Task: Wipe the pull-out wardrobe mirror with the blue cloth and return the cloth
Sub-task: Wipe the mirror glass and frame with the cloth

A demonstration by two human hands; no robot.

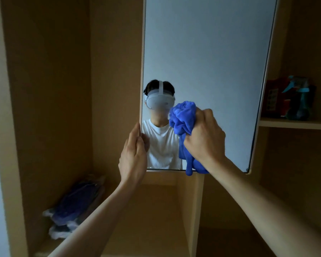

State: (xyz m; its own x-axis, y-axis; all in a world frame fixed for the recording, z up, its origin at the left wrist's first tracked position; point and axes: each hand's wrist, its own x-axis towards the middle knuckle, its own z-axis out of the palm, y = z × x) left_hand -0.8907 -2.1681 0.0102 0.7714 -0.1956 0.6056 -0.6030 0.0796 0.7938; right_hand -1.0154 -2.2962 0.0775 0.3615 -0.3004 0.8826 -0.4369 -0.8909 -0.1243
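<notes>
The pull-out mirror [208,52] stands out from the wooden wardrobe, tall and slightly tilted, reflecting a person in a white shirt with a headset. My right hand [205,136] grips a bunched blue cloth [183,119] and holds it against the lower middle of the glass; a tail of the cloth hangs past the mirror's bottom edge. My left hand [133,154] holds the mirror's left edge near its lower corner, thumb at the front, fingers wrapped behind the frame.
To the left, a wardrobe compartment holds plastic-wrapped folded fabric [74,206] on its floor. A shelf [295,124] at the right carries colourful boxes and a dark object [293,97]. A wooden divider panel [191,210] stands below the mirror.
</notes>
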